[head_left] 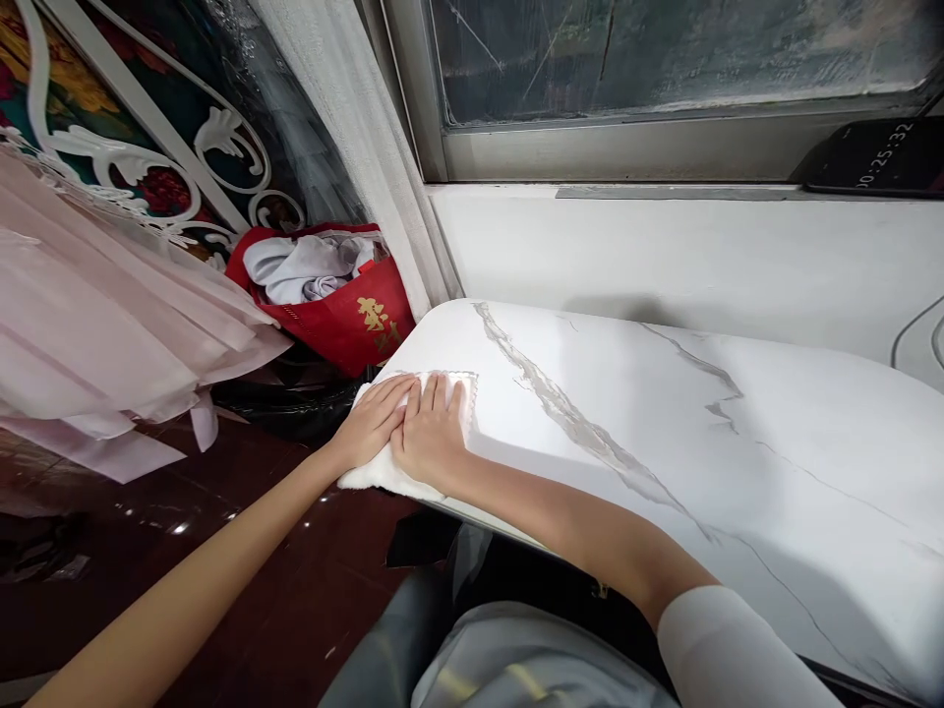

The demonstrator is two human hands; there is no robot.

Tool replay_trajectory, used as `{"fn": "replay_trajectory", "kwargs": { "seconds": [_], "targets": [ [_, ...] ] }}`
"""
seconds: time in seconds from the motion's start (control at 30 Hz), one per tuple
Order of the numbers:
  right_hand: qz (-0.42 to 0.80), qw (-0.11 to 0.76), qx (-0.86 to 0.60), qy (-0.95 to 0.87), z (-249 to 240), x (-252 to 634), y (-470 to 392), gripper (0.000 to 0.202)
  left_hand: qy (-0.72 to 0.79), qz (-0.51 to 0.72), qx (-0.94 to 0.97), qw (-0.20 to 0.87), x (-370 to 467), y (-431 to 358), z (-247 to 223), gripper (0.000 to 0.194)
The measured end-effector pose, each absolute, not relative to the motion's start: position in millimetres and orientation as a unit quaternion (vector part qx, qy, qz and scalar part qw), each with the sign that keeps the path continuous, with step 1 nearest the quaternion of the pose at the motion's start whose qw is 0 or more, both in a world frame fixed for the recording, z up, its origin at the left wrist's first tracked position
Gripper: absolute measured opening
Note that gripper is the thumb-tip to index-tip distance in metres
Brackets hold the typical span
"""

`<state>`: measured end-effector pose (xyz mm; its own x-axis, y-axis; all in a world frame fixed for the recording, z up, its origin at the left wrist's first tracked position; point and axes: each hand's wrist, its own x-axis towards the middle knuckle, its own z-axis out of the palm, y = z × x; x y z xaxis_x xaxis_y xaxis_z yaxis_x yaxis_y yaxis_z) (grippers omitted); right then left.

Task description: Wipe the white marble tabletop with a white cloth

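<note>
The left hand and right hand lie flat, fingers stretched out, on a white cloth; the two hands touch; the cloth sits at the left end of the white table, along its edge; near that end is a red bag with pale fabric inside; a phone rests by the window.

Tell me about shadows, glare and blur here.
Head view: soft shadows on the white tabletop, one alongside the right arm; head view: small bright glints on the dark red floor; head view: left hand, right hand and cloth look reasonably sharp.
</note>
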<state>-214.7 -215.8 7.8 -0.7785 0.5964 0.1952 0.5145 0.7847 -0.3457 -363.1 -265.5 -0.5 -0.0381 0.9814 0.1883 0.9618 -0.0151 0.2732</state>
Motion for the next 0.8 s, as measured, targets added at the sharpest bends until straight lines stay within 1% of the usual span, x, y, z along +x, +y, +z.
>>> {"fn": "replay_trajectory", "kwargs": {
  "seconds": [0.27, 0.63, 0.8],
  "targets": [
    [0.118, 0.159, -0.316, -0.928, 4, -227, -168, 0.063, 0.700, 0.178, 0.691, 0.023, -374, -215, -4, 0.049],
    [0.068, 0.178, -0.410, -0.892, -3, -250, -63, 0.059, 0.660, 0.201, 0.723, 0.041, -395, -82, -5, 0.042],
    [0.056, 0.183, -0.443, -0.876, -5, -260, -30, 0.058, 0.645, 0.209, 0.732, 0.066, -401, -40, -2, 0.041]
  ]
}}
